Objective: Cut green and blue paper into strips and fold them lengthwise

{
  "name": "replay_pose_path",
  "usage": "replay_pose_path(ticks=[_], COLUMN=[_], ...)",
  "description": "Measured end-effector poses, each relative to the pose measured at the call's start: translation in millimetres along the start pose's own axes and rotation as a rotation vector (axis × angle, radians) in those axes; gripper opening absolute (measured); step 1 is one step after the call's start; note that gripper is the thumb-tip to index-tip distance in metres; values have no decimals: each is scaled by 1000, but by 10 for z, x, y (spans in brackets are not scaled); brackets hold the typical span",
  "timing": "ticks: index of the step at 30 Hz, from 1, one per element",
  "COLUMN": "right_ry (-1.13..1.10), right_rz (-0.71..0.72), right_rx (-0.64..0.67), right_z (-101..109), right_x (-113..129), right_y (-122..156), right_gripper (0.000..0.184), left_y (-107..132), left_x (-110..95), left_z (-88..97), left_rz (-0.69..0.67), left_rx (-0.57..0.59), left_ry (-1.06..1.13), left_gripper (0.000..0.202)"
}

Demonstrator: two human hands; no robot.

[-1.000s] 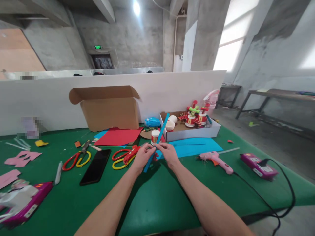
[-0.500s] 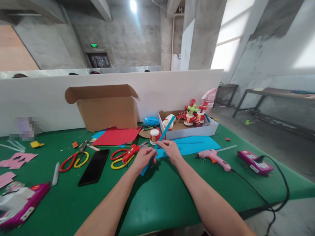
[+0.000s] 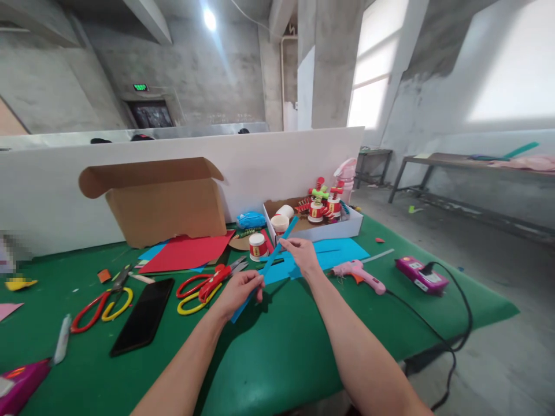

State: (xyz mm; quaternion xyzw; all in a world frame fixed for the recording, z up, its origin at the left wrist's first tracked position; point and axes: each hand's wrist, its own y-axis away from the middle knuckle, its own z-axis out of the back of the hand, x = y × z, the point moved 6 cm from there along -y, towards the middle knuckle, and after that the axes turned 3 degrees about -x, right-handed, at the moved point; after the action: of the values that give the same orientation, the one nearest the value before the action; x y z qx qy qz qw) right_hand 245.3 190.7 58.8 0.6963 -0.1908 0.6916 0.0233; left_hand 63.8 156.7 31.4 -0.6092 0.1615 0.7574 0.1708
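A narrow blue paper strip (image 3: 274,258) runs slantwise between my two hands above the green table. My left hand (image 3: 241,290) pinches it near its lower end, and a short tail sticks out below the fingers. Higher up, my right hand (image 3: 300,254) grips it between thumb and fingers, with the tip pointing up past them. Behind the strip lies a blue paper sheet (image 3: 342,249). A red and white paper cup (image 3: 258,247) stands just beyond the hands. Red and yellow scissors (image 3: 212,284) rest beside my left hand.
A white box (image 3: 312,233) at the back holds cups with coiled-paper figures. To the right are a pink glue gun (image 3: 359,274) and a purple power strip (image 3: 421,276) with a black cable. A phone (image 3: 144,316), second scissors (image 3: 104,300) and red paper (image 3: 188,252) lie left.
The view has turned right, so the table things sit further left. My hands have spread a little apart along the strip, both still holding it.
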Motion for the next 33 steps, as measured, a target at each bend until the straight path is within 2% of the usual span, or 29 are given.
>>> replay_pose_path(ticks=[6,8,10,13,16,19,24,26,30,31,33], right_ry=[-35,-82,-190,-378,-413,-366,-329,-291,-148,-122,-92], right_rz=[-1,-10,-45,-151,-203,-176,-168,-205,-296,-307,-319], right_rx=[-102,-95,-25,172,312,353,350,456,759,805,852], right_z=[165,163,100,-87,-255,-347,-373,-425,-597,-634,-700], right_x=[-8,-12,-22,-46,-56,-55,-51,-49,-70,-79,-98], right_y=[-67,-77,-73,-10,88,149,187,250,478,526,591], right_gripper=[41,44,47,51,50,48,46,46,48,48,46], left_y=[30,33,30,18,5,6,33,17,-5,-2,-4], left_x=[-6,0,17,56,85,97,97,71,-50,-66,-75], left_z=[3,5,5,-9,-30,-51,-99,-50,258,326,410], left_rz=[9,12,16,32,52,67,92,66,-113,-134,-138], left_rx=[86,87,69,43,30,32,81,16,-320,-372,-399], left_ry=[7,27,63,125,176,192,215,262,352,379,439], left_gripper=[45,46,47,49,51,51,50,53,48,46,44])
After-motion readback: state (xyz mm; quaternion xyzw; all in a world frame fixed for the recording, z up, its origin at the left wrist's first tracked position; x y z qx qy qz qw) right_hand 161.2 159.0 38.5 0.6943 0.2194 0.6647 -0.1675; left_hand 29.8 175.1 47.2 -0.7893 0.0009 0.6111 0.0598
